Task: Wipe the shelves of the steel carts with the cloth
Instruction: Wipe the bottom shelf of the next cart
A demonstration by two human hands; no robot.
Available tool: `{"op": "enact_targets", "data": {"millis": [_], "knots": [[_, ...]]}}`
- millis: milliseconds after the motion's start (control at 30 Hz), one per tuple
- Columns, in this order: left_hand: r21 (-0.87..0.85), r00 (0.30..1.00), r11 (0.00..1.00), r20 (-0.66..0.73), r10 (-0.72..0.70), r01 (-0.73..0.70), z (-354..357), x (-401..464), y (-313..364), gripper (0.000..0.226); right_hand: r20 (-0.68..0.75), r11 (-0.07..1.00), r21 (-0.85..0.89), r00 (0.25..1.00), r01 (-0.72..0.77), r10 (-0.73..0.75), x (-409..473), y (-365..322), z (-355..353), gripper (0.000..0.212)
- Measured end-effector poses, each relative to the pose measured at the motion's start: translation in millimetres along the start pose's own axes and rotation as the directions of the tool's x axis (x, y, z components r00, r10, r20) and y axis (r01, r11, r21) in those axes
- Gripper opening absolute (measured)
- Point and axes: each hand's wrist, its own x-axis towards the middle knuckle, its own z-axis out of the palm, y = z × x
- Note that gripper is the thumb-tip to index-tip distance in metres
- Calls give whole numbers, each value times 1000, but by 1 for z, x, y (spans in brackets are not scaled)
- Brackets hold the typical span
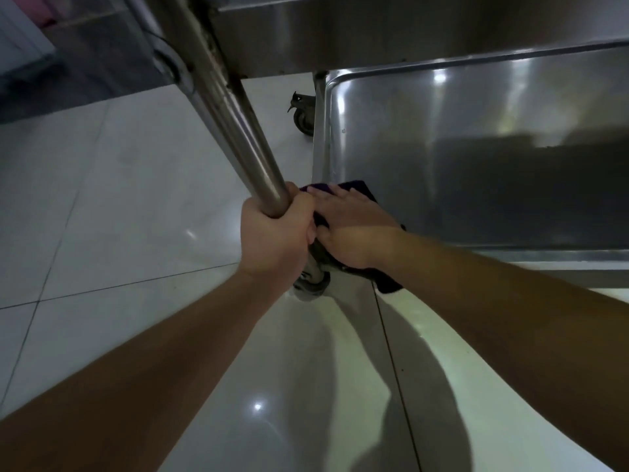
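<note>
— Where do you stand with the wiping?

— Starting from the left: my left hand (275, 233) is curled tight round the round steel upright post of the cart (235, 110), to hold the cart steady, I judge. Just right of it my right hand (354, 229) lies flat, fingers straight and together, pressing the dark purple cloth (388, 282) onto the near left corner of the low steel tray shelf (476, 148).

— So what is done?

— Hard to say for sure. The shelf gleams with reflected light from its far part over to the right, and I see no crumbs or streaks, but shine alone does not prove it is wiped. I reckon I am working this corner now, and the steel shelf overhead (391, 25) shows only its underside, so I cannot tell its state. Other carts are out of view.

— How does the cloth lie?

— Bunched under my palm. Its long axis runs from the far left, by my fingertips, to the near right, where a tail hangs over the shelf's near rim towards the white tiled floor (119, 199). The black caster wheel (303, 120) sits at the far left corner.
</note>
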Motion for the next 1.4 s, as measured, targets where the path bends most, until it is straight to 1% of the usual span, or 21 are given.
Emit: {"op": "enact_targets", "data": {"millis": [133, 267, 333, 433, 500, 567, 633, 700, 733, 767, 800, 833, 900, 967, 1000, 1067, 1100, 1167, 1267, 1333, 1400], "knots": [[-32, 1000, 999, -12, -12, 12, 1, 0, -2, 25, -162, 994, -48, 982, -101, 92, 48, 10, -8, 57], [15, 999, 1000, -29, -21, 21, 0, -1, 0, 22, -186, 986, -21, 969, -167, 161, 59, 24, -18, 59], [52, 999, 998, -32, -21, 23, -1, -1, 1, 21, -235, 967, 7, 939, -256, 250, 43, 51, -31, 59], [71, 999, 997, -41, -5, 8, 0, 0, -1, 22, -314, 894, 71, 841, -442, 440, -9, 120, -66, 55], [64, 999, 998, -52, 4, -1, 1, 0, -1, 23, -349, 821, 106, 752, -561, 559, -57, 172, -89, 46], [66, 998, 998, -58, 13, -9, 2, 0, -2, 24, -341, 717, 169, 642, -677, 687, -107, 211, -103, 40], [67, 998, 998, -66, 18, -13, 3, 0, -2, 25, -324, 598, 213, 521, -773, 790, -143, 238, -107, 44], [69, 998, 997, -62, 29, -25, 4, 0, -1, 29, -321, 501, 238, 419, -832, 849, -151, 249, -105, 54], [70, 998, 997, -60, 31, -27, 4, 0, -1, 31, -327, 476, 252, 388, -843, 862, -143, 247, -102, 58], [69, 998, 997, -57, 31, -27, 4, 1, 0, 31, -335, 471, 259, 379, -843, 862, -132, 238, -99, 61], [63, 998, 998, -56, 29, -25, 4, 0, -1, 31, -357, 500, 261, 399, -825, 845, -116, 227, -93, 63], [51, 998, 998, -57, 26, -23, 4, 0, -1, 31, -384, 558, 238, 451, -795, 806, -97, 208, -87, 64], [24, 998, 1000, -55, 22, -21, 6, 0, -1, 29, -381, 698, 168, 607, -697, 698, -53, 167, -73, 64], [10, 999, 1000, -49, 21, -20, 6, 1, -1, 26, -315, 808, 92, 753, -581, 577, -4, 116, -56, 65], [13, 999, 1000, -48, 21, -21, 6, 1, 0, 27, -274, 852, 61, 812, -521, 516, 17, 87, -47, 67], [14, 998, 1000, -53, 25, -24, 5, 0, 1, 27, -207, 927, 12, 906, -375, 370, 50, 35, -29, 67], [13, 998, 1000, -53, 27, -26, 5, 0, 0, 27, -179, 951, -10, 936, -309, 302, 59, 14, -21, 67], [20, 999, 999, -39, 31, -31, 4, 0, -2, 30, -128, 977, -30, 970, -212, 207, 64, -11, -9, 65], [21, 999, 999, -24, 32, -31, 3, 0, -2, 36, -115, 988, -45, 983, -150, 144, 33, -4, -3, 62], [17, 999, 1000, -30, 20, -20, 4, 0, -3, 33, -135, 980, -69, 975, -186, 175, -1, 27, -9, 63], [4, 999, 1000, -45, 18, -18, 5, 0, -3, 30, -173, 962, -58, 951, -269, 255, -38, 74, -26, 63]]}}
